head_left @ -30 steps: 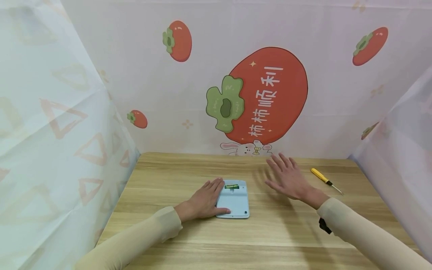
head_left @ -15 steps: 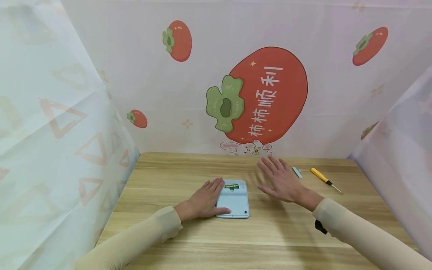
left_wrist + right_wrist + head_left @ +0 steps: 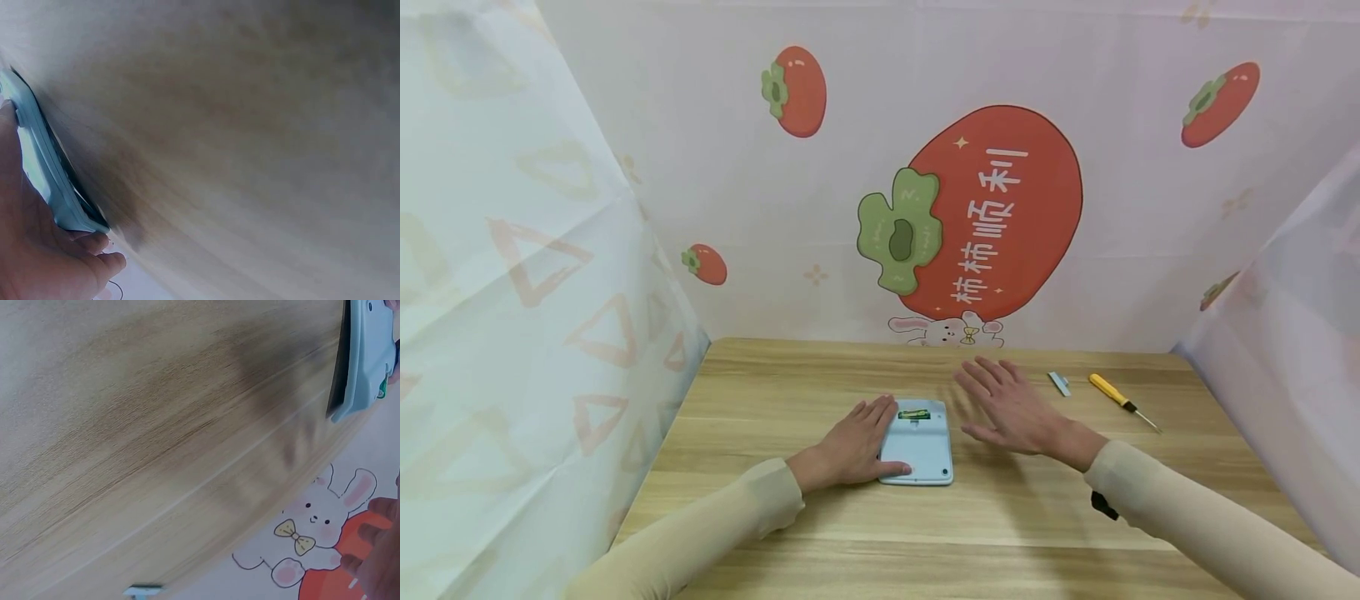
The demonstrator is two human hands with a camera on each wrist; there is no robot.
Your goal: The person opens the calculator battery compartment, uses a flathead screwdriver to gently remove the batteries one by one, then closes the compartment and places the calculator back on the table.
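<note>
**Left hand rests on a pale-blue, flat rectangular plastic device**

In the head view, I have the device lying on the light wood-grain tabletop, near the middle. A green-and-yellow cylinder shows in its slot. The left fingers lie straight along its left edge, the thumb reaching onto its face. The right hand hovers just beside it, fingers spread wide. Further right I see a small pale-blue plastic strip and a screwdriver with a yellow handle.

In the left wrist view, I see the device edge-on, the thumb touching its near end and the other fingers at its far end.

In the right wrist view, the device sits at upper right, well apart from the strip at the bottom edge. The right fingers show partly at the right border.
</note>
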